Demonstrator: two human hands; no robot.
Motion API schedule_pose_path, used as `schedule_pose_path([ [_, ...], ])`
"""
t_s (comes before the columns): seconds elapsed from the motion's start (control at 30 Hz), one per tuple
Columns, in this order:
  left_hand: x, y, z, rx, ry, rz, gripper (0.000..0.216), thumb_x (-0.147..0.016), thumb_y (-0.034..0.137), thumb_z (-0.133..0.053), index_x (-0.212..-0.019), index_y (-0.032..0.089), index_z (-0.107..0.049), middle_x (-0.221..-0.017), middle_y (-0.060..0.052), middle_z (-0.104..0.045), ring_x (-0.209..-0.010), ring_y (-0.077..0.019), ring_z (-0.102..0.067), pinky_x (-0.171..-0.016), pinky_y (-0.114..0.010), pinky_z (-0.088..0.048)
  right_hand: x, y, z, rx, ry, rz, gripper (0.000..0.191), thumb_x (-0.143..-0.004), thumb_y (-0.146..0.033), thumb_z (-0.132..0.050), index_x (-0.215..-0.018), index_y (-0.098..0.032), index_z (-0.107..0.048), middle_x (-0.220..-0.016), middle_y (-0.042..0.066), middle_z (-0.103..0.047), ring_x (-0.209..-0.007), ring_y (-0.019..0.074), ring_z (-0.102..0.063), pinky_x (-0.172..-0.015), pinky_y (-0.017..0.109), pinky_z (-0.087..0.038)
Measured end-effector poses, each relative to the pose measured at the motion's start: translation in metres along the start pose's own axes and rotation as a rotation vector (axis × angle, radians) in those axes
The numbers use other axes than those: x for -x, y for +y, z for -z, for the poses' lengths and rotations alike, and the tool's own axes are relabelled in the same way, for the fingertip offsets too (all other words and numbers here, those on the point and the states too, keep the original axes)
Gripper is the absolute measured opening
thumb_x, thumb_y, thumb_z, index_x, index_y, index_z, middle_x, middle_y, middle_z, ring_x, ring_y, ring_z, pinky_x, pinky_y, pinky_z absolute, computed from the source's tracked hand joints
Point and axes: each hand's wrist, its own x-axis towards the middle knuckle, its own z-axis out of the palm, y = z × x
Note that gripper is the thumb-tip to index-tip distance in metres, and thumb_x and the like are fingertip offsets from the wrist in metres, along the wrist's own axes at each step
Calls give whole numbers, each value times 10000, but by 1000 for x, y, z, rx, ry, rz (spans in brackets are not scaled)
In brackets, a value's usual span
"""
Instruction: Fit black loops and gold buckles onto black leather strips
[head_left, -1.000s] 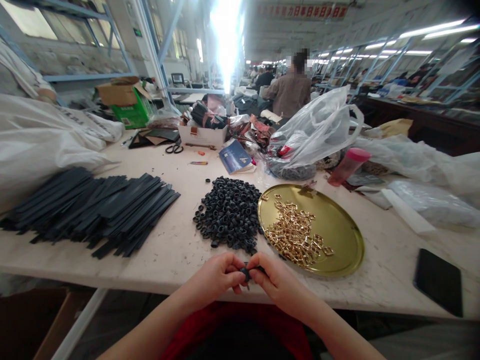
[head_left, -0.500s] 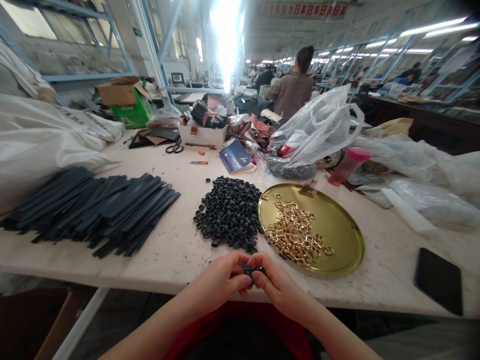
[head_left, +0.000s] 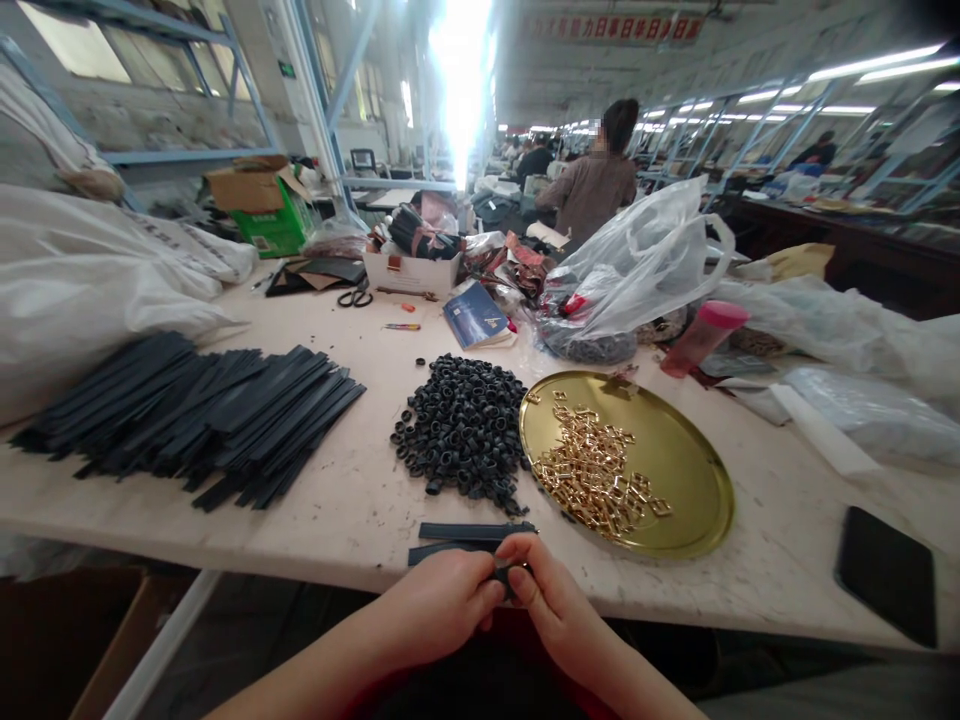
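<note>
At the table's front edge, my left hand and my right hand meet, fingers closed on a small dark strap. A glint of metal shows at the right fingertips; most of the held piece is hidden. Just beyond my hands lie a finished-looking black strap and a second dark strap, partly covered by my left hand. Behind them is a heap of small black loops. To the right, gold buckles lie on a round gold tray.
A pile of flat black strips covers the left of the table. Scissors, a blue booklet, a clear plastic bag and a pink-lidded bottle stand farther back. A black phone lies at right. A person is in the background.
My hands have come slightly down toward me, still together on a dark piece. The straps lying behind them, mostly hidden before, now show. The whole view has shifted a little.
</note>
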Motion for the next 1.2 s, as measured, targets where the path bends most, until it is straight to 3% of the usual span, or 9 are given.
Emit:
schedule_pose_path([
  [0.17,-5,-6,-7,-61,16,-15,280,-823,262,-329,-744,174,-583,-675,-17,-638,-593,-139,-548,-555,-210,-353,3,7,-8,32,40,4,191,-900,-306,-303,-991,-209,-441,-889,40,-567,-837,152,-551,-738,274,-441],
  [0.4,-11,-8,10,-139,122,-28,243,-780,336,-436,-759,180,-621,-724,-21,-637,-635,-147,-533,-530,-207,-300,-4,4,4,199,198,-25,217,-897,-323,-284,-998,-203,-434,-731,17,-552,-655,157,-556,-593,265,-425],
  [0.73,-12,-1,1,31,40,-8,243,-785,266,-381,-706,169,-589,-571,17,-569,-522,-114,-515,-497,-193,-318,-2,5,5,209,174,80,195,-894,-270,-277,-959,-215,-453,-815,42,-602,-752,161,-584,-649,259,-452],
  [0.9,-22,-9,-2,-221,144,-30,179,-792,293,-458,-768,185,-599,-750,-22,-615,-687,-158,-541,-588,-222,-351,-2,13,11,361,242,21,230,-890,-298,-285,-988,-196,-465,-771,51,-624,-685,181,-600,-594,278,-452],
  [1.03,-33,-22,-5,-483,306,-76,271,-767,310,-541,-1008,186,-546,-995,-72,-575,-915,-227,-506,-771,-315,-377,-7,26,20,575,323,-76,302,-887,-328,-294,-1058,-158,-475,-827,87,-648,-737,222,-614,-630,323,-448],
  [1.2,-49,-32,-18,-637,216,-83,175,-739,212,-546,-892,128,-565,-909,-108,-570,-883,-257,-513,-761,-366,-403,-16,38,17,676,204,-49,291,-890,-294,-296,-881,-191,-569,-800,71,-642,-739,211,-596,-655,313,-429],
])
